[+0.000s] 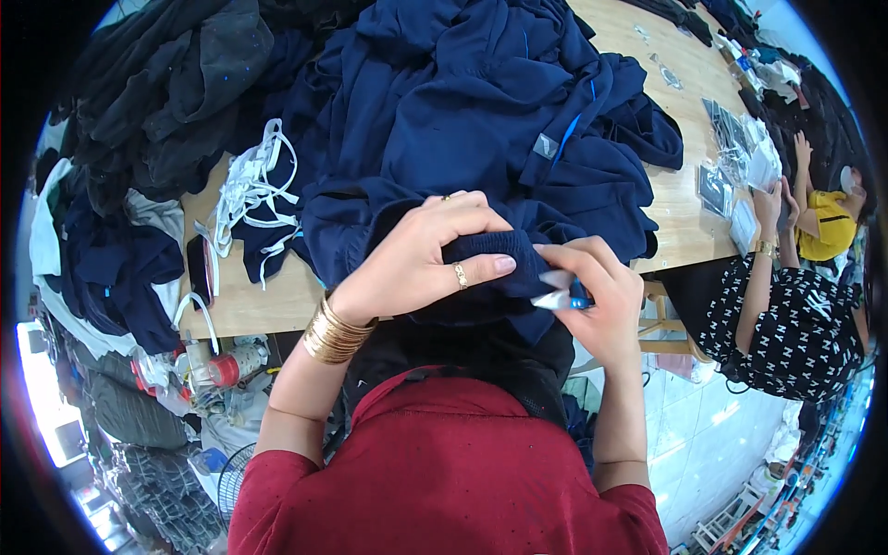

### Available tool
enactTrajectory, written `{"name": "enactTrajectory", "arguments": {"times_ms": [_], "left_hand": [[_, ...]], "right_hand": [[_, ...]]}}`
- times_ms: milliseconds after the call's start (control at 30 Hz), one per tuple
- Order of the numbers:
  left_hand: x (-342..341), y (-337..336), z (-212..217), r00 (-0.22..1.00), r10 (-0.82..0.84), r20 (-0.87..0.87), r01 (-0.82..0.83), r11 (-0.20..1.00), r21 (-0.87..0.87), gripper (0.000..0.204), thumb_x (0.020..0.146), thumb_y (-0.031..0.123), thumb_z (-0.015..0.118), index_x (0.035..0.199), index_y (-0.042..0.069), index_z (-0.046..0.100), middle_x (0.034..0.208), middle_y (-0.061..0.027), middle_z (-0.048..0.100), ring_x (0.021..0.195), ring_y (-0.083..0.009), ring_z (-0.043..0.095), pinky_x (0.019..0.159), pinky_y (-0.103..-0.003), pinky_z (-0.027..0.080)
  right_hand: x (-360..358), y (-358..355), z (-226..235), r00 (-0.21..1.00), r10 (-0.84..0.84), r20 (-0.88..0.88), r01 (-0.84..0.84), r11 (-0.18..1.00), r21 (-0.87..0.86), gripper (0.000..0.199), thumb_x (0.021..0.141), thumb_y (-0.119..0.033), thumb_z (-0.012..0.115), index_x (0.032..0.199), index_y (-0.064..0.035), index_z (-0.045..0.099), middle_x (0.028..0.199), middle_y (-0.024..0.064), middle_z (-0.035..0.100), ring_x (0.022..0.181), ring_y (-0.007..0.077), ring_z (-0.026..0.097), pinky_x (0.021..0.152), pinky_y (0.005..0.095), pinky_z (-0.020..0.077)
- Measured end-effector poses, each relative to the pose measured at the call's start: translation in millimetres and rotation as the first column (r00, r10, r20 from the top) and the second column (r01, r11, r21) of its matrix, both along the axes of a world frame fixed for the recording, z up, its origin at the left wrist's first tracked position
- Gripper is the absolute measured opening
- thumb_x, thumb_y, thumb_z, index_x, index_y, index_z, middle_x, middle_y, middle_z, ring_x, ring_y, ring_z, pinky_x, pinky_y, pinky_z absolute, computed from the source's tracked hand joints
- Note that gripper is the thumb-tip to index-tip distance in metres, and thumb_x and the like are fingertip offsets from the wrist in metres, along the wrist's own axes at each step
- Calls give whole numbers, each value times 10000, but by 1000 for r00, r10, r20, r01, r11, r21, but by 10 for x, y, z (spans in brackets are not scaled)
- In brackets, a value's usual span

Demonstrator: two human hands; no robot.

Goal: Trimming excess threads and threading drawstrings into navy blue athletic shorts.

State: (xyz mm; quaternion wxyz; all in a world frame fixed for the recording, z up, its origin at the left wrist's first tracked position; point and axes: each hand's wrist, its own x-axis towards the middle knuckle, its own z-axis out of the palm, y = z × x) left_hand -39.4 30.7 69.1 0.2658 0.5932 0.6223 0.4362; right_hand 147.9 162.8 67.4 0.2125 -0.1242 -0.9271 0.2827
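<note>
The left hand (pixel 421 259) covers the near part of the navy ribbed cuff (pixel 504 273), and its palm side is hidden. The small snips (pixel 560 291) are mostly buried inside the right hand (pixel 597 296), so the blades are not clear. The wooden table (pixel 680 199) lies largely under the navy garment pile (pixel 481 120). The clear packets (pixel 735 171) are too small to read.

Cloth, wood and metal at a sewing table

The navy garment (pixel 504 268) pinched by the left hand (pixel 416 259) is matt ribbed knit; the snips (pixel 560 291) in the right hand (pixel 601 296) show pale glossy metal. At 12 o'clock the clothes heap (pixel 481 102) is smooth, faintly shiny fabric. The table (pixel 250 301) is light, satin wood. Gold bangles (pixel 333 335) gleam; white straps (pixel 250 194) at 10 o'clock look woven.
</note>
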Motion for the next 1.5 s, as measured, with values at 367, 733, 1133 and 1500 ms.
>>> {"name": "enactTrajectory", "arguments": {"times_ms": [367,733,1133,1500], "left_hand": [[104,-40,11,953,57,298,-44,998,-50,215,851,215,647,936,20,615,823,-45,581,805,-150,548,745,-264,416],[123,-29,-35,974,20,227,-32,998,48,196,834,164,654,889,-8,578,772,-31,433,721,-124,428,670,-240,356],[103,-33,-14,968,-12,251,14,1000,-6,231,859,220,634,943,8,594,818,-57,531,776,-154,518,715,-260,402],[97,-27,-31,964,-28,266,34,999,-17,239,864,227,629,942,4,593,815,-51,520,778,-148,511,711,-256,400]], "right_hand": [[19,-35,221,998,-56,-34,61,987,146,323,715,-304,735,939,-94,636,664,17,521,557,174,482,503,287,372],[-1,-63,250,998,-62,-8,63,983,172,262,731,-288,726,888,-96,642,649,7,527,542,167,468,493,283,365],[-13,-68,248,999,-48,-16,50,986,159,246,723,-296,732,853,-104,649,633,-5,533,527,152,466,483,272,362],[-15,-82,254,999,-37,5,36,993,116,228,680,-203,746,819,-60,634,638,31,547,551,182,476,496,292,357]]}}
